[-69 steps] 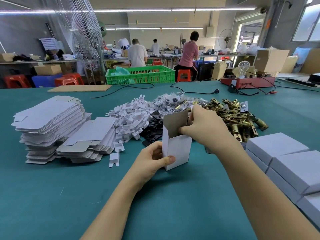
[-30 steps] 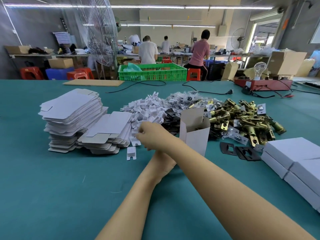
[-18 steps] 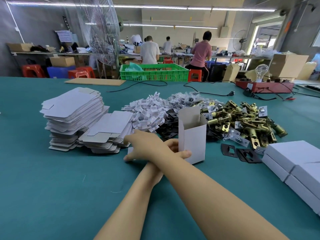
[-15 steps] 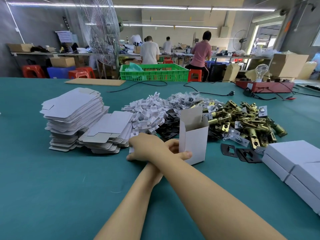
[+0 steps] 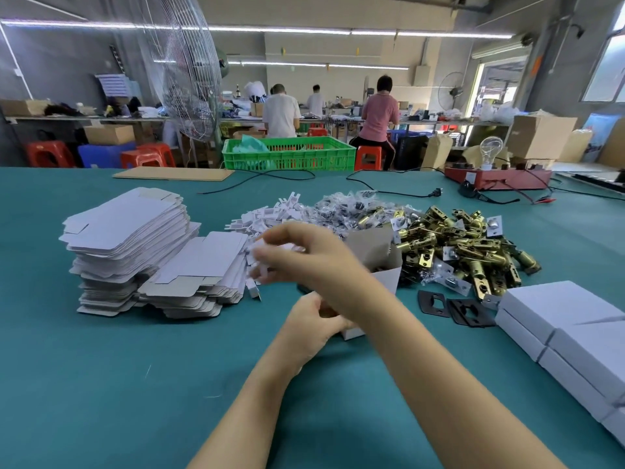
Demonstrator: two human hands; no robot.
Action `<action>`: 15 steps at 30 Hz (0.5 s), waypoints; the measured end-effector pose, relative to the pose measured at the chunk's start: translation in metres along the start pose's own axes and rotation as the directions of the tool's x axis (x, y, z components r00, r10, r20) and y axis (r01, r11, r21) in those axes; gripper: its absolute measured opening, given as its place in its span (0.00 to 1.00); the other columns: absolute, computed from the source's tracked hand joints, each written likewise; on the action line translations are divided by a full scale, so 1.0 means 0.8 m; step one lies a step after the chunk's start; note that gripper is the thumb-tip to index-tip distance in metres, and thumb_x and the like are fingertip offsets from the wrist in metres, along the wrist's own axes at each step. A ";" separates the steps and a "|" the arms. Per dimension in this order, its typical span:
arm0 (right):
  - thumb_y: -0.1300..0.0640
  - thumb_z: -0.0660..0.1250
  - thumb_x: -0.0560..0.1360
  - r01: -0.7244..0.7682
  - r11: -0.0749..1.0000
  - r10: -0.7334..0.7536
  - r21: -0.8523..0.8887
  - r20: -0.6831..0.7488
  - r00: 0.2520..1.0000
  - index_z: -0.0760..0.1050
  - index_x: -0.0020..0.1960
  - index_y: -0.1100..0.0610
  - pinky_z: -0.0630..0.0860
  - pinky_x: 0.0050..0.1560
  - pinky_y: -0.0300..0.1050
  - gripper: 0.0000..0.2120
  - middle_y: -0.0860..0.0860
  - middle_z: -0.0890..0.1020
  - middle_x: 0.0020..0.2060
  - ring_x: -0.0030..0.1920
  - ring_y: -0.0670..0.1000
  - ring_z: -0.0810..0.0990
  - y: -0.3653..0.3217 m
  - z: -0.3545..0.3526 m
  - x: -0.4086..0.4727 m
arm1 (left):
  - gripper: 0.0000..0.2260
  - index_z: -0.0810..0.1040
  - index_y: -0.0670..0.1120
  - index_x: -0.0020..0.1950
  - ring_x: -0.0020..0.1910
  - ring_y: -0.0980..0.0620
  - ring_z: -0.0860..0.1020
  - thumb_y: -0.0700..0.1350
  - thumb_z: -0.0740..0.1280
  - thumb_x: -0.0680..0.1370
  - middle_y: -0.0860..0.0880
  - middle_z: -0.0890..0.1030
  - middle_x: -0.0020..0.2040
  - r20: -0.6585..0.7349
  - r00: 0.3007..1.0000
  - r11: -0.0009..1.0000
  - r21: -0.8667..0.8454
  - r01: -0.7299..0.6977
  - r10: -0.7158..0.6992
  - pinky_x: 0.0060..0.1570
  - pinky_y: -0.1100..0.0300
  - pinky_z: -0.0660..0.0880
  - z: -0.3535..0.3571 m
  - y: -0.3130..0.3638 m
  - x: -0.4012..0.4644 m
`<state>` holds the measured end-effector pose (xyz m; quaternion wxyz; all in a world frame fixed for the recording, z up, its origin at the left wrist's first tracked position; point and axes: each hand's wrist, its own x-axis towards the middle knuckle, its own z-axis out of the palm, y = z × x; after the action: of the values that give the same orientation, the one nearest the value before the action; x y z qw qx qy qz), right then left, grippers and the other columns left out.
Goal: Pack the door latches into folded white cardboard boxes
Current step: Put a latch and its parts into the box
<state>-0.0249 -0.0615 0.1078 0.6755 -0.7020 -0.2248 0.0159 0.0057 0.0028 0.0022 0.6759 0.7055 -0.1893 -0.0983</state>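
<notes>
An open white cardboard box (image 5: 384,282) stands upright on the green table (image 5: 135,384), its top flap (image 5: 368,247) raised. My left hand (image 5: 313,330) grips the box low on its near side. My right hand (image 5: 304,253) crosses above the left wrist, lifted off the table and blurred. It pinches a small white cardboard insert (image 5: 262,265). A heap of brass door latches (image 5: 456,242) lies right of the box.
Two stacks of flat box blanks (image 5: 128,231) sit at the left. A pile of white inserts (image 5: 267,214) and bagged screws (image 5: 345,206) lie behind the box. Black plates (image 5: 449,308) lie at its right, closed white boxes (image 5: 558,316) at the right edge.
My right hand left the box, reached left across my other arm to a loose insert on the table, and has now lifted up with it. My left hand kept holding the box.
</notes>
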 end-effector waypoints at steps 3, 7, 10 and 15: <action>0.63 0.68 0.73 0.031 0.904 -0.054 0.425 0.042 0.998 0.76 0.55 0.60 0.81 0.46 0.43 0.11 0.59 0.83 0.48 0.44 0.56 0.84 -0.044 -0.045 -0.024 | 0.13 0.81 0.47 0.55 0.52 0.55 0.82 0.33 0.72 0.74 0.50 0.85 0.52 0.021 1.000 1.000 -0.026 -0.011 0.012 0.52 0.64 0.77 -0.002 -0.002 0.001; 0.61 0.68 0.72 0.059 0.705 0.106 0.706 -0.187 0.977 0.81 0.54 0.59 0.82 0.42 0.42 0.11 0.66 0.82 0.49 0.42 0.57 0.83 -0.065 -0.110 -0.041 | 0.15 0.80 0.47 0.56 0.52 0.56 0.83 0.31 0.72 0.73 0.52 0.85 0.52 0.030 1.000 0.998 -0.070 -0.005 0.007 0.49 0.65 0.77 -0.001 -0.003 0.000; 0.50 0.68 0.73 0.076 0.704 0.243 0.706 -0.340 0.908 0.78 0.57 0.63 0.81 0.42 0.39 0.19 0.67 0.78 0.55 0.41 0.54 0.83 -0.056 -0.143 -0.050 | 0.14 0.80 0.45 0.56 0.51 0.55 0.83 0.32 0.72 0.73 0.50 0.85 0.53 0.027 1.000 0.997 -0.080 0.000 0.002 0.48 0.65 0.77 -0.001 -0.001 0.000; 0.57 0.64 0.79 0.006 0.895 0.246 0.445 -0.505 0.828 0.75 0.59 0.66 0.80 0.39 0.36 0.14 0.61 0.80 0.49 0.38 0.49 0.83 -0.045 -0.168 -0.056 | 0.14 0.80 0.44 0.55 0.51 0.54 0.83 0.32 0.72 0.73 0.50 0.86 0.52 0.025 1.000 0.995 -0.100 -0.002 0.004 0.47 0.65 0.77 0.000 -0.001 -0.001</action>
<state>-0.0321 -0.2036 0.1415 0.8459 -0.5241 0.0331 -0.0934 0.0051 0.0031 0.0011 0.7081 0.6691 -0.1937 -0.1155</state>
